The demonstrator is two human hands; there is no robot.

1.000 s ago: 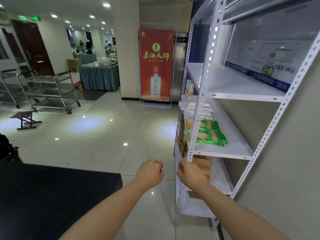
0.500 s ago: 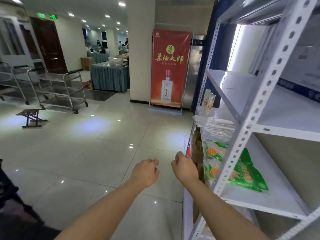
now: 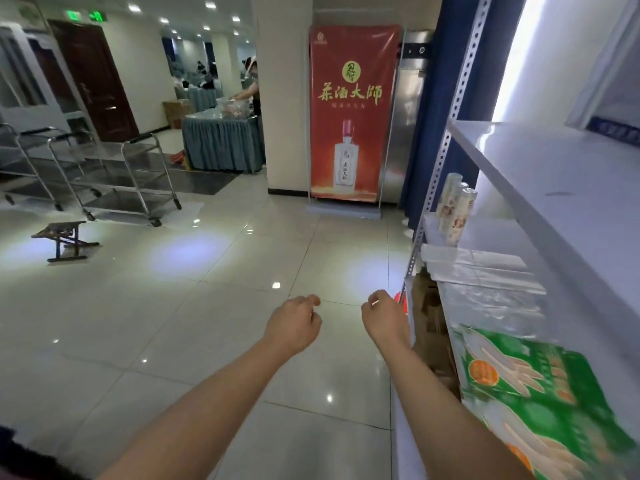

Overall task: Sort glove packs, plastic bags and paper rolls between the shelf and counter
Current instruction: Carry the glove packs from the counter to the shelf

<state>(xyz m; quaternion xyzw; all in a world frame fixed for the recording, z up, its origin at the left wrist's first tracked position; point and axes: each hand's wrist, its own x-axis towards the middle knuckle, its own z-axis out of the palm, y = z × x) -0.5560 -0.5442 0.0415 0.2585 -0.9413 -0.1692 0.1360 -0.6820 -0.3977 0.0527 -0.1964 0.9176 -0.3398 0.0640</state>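
Observation:
A white metal shelf [image 3: 540, 157] fills the right side. On its middle board lie green glove packs [image 3: 533, 393] nearest me, then a stack of clear plastic bags [image 3: 485, 275], and paper rolls [image 3: 455, 213] stand upright at the far end. My left hand [image 3: 294, 323] and my right hand [image 3: 384, 318] are stretched out over the tiled floor, fingers loosely curled, holding nothing. The right hand hovers just left of the shelf's front post, apart from the bags.
Brown cardboard boxes [image 3: 429, 327] sit on the lower shelf level. A red standing banner [image 3: 349, 112] is ahead by a pillar. Steel trolleys [image 3: 121, 171] and a small folding stool [image 3: 64, 237] stand at the left. A person works at a draped table [image 3: 221, 143] far back.
The view has moved forward along the shelf and the dark counter at lower left has dropped out of sight. Both hands stay loosely curled and empty, now nearer the plastic bags.

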